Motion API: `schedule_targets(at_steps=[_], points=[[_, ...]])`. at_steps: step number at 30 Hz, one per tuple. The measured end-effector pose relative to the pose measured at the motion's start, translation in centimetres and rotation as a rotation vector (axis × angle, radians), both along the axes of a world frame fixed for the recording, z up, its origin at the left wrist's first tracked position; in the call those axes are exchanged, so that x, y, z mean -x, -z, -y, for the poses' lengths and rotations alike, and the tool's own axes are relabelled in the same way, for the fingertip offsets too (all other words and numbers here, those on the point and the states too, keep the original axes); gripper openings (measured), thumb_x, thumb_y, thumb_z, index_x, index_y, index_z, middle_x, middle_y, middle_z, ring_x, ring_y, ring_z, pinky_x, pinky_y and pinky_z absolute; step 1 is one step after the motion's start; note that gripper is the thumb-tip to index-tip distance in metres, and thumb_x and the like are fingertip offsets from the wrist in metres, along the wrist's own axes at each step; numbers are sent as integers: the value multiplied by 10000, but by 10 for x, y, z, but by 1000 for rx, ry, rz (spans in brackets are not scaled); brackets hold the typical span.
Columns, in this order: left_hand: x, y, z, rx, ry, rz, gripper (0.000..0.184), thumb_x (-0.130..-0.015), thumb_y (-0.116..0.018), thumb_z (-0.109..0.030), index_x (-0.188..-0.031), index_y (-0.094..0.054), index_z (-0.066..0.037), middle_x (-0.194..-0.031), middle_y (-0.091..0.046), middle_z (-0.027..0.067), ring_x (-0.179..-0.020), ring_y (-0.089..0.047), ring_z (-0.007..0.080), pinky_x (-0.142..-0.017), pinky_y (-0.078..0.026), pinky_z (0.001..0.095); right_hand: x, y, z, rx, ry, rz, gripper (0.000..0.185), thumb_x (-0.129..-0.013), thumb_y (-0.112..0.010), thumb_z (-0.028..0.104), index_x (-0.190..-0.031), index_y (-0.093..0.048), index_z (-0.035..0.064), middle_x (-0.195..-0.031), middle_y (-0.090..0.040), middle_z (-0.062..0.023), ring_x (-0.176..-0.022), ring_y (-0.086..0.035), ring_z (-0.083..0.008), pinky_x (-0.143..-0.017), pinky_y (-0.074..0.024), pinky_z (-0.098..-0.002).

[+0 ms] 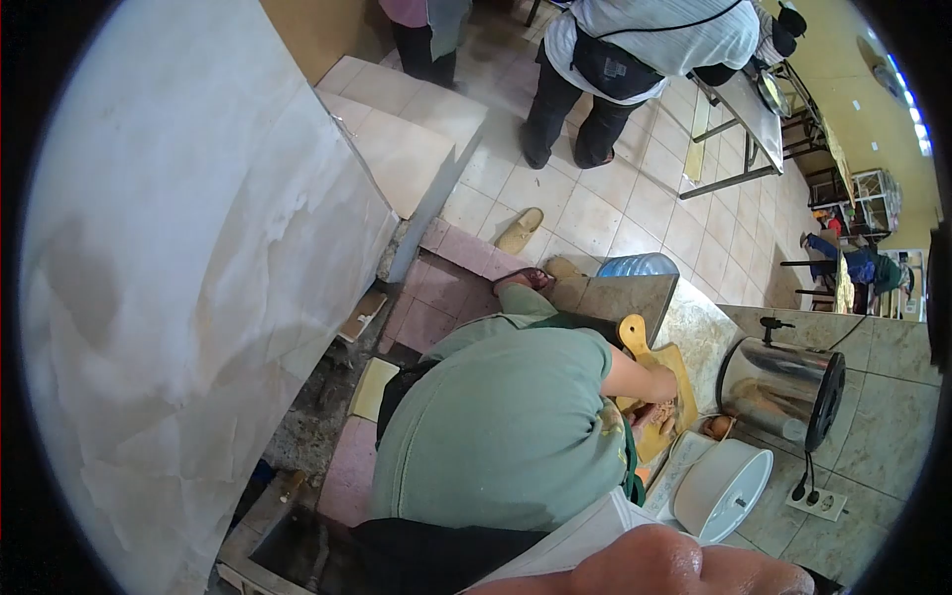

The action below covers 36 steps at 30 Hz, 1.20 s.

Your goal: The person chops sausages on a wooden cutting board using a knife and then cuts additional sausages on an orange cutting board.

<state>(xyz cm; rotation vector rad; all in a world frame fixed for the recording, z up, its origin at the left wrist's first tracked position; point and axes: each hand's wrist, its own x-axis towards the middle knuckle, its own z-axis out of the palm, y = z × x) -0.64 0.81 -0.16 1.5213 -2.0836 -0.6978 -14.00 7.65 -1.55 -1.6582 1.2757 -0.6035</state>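
Observation:
Neither of my hands can be made out. Bare skin (645, 565) with a wet sheen fills the bottom edge beside white cloth (580, 540); I cannot tell which part of a body it is. Just beyond it, a person in a green shirt (496, 426) bends over a counter, back towards me. That person's hand (654, 385) is over a wooden cutting board (635, 335). Small pinkish-brown pieces (650, 415) lie on the board, partly hidden by the hand and arm.
Beside the board stand a steel urn (778, 387), a white round container (722, 488) and a wall socket (817, 499) with plugs. A pale marbled surface (178, 297) takes up the left side. Farther off, a person in a white top (645, 30) stands near a metal-legged table (749, 114).

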Motion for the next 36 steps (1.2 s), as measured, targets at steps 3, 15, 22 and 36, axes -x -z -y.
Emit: schedule_targets(at_steps=[3,15,22,36], points=[[-8,-8,-6,12,36,25,214,-720,-509,-162,-794,-665,-34,-838,-632,154,-812,-610,300,-690,-485,403,3,4,2,62,-36,-86,605,-822,-325,-51,-1375,-104,60,-1400,-192,-164,-1265,-253,-261,-1015,-220,-313],[-7,5,-5,1,-52,20,176,-708,-516,-114,-785,-659,-48,-843,-629,137,-821,-605,294,-691,-483,397,-6,8,9,154,6,-349,584,-826,-321,-42,-1367,-129,67,-1403,-190,-171,-1294,-207,-272,-1059,-147,-323],[-14,8,-7,7,-41,63,150,-713,-523,-103,-761,-644,-28,-810,-620,139,-826,-598,323,-684,-479,409,-16,0,-26,309,67,-458,616,-867,-384,103,-1378,-76,257,-1196,-436,-276,-929,-539,-417,-749,-430,-434],[-33,21,-5,234,140,-89,85,-672,-607,-109,-715,-620,-37,-694,-578,166,-708,-539,348,-639,-436,415,-8,-8,-63,-16,236,-430,560,-881,-398,186,-1356,-119,292,-816,-558,-305,-772,-555,-438,-686,-409,-518]])
